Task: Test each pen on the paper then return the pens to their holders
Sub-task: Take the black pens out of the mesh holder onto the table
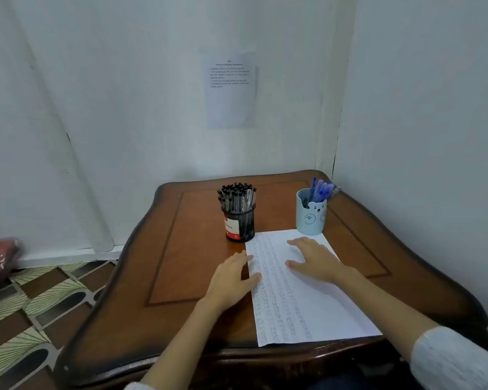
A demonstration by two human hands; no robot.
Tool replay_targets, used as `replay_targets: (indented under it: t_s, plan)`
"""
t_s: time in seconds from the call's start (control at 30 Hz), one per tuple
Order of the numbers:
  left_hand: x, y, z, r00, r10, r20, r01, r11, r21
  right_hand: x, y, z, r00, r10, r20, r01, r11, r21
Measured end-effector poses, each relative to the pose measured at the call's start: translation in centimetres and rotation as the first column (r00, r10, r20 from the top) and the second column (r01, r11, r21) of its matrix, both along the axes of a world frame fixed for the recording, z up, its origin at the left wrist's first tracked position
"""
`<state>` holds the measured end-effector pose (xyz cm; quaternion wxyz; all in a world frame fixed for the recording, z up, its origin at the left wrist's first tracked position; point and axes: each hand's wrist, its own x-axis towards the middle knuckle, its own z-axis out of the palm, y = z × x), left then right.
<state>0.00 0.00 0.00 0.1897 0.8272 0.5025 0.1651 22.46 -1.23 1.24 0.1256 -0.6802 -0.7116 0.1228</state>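
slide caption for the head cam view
Left hand and right hand rest on the marked paper; black pens in a mesh holder, blue pens in a bear cup.

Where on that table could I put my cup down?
The table is bare on its wide left side, up to the black holder and left hand, and in a strip right of the paper. Crowded: the right hand lies on the paper, blue holder at its far edge.
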Motion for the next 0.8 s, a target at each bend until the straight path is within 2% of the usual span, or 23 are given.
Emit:
replay_targets:
  t_s: [0.47, 0.73, 0.8]
  plan:
    - [0.4, 1.8, -2.0, 0.998, -0.015, -0.056, 0.018, 0.999, 0.044, 0.1, 1.8, -4.0, 1.000, -0.013, 0.021, 0.011, 0.996, 0.091]
    - [0.4, 1.9, -2.5, 0.999, -0.024, -0.032, 0.025, 0.999, 0.030, 0.0, 1.7, -3.9, 0.999, -0.019, 0.033, 0.018, 0.999, 0.049]
    - [0.3, 1.9, -2.5, 1.000, -0.017, 0.024, 0.016, 1.000, 0.024, 0.1, 1.6, -4.0, 1.000, -0.017, 0.020, 0.016, 0.998, 0.063]
